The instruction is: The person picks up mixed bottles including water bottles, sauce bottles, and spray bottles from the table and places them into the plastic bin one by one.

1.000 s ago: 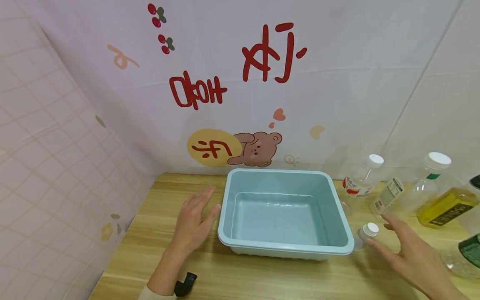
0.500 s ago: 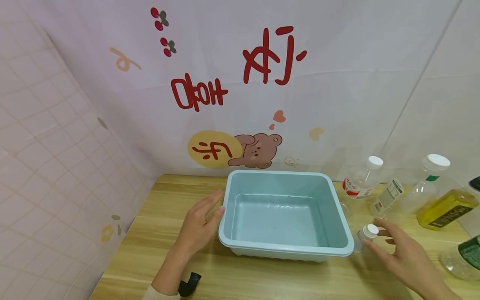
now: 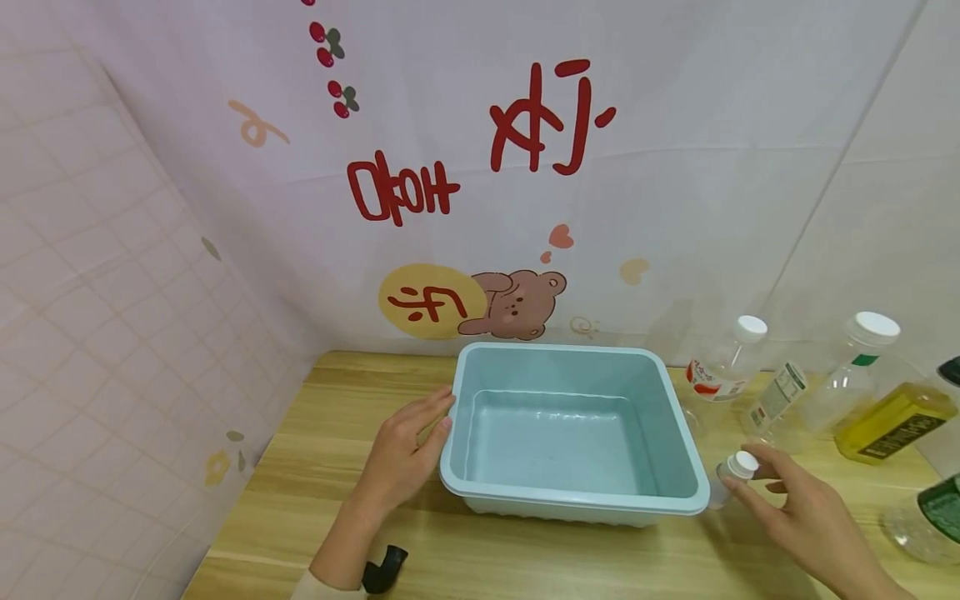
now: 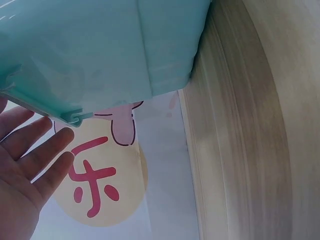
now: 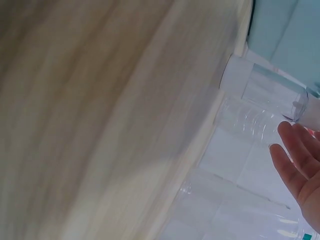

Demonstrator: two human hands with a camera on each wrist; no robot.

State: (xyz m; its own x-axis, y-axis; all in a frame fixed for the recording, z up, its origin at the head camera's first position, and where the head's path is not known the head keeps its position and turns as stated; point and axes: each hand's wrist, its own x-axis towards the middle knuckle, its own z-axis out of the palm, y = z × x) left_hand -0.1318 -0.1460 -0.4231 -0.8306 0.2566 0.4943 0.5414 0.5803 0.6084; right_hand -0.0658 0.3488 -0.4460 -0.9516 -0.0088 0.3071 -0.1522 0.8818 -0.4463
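Note:
A pale blue plastic basin point(image 3: 555, 450) stands upright on the wooden table, its inside bare. My left hand point(image 3: 405, 450) is at the basin's left rim; in the left wrist view its fingers point(image 4: 47, 145) stretch loosely along the rim's underside. Off the basin's right front corner stands a small bottle point(image 3: 722, 490) with a white cap. Thumb and index finger of my right hand point(image 3: 806, 512) pinch it near the cap from two sides. The right wrist view shows its other fingers point(image 5: 292, 160) fairly straight beside the small bottle's clear body point(image 5: 270, 90).
Several bottles stand at the right: a clear one with a red label point(image 3: 716, 375), a clear one with a green band point(image 3: 847, 387), a yellow-filled one point(image 3: 896, 421), and a green-labelled one point(image 3: 933, 517). A black curved piece point(image 3: 386, 571) is beside my left wrist.
My left hand has moved right, up to the basin's rim. My right hand has closed in on the small bottle, its thumb and index finger now at the neck. The basin and bottles stand as before.

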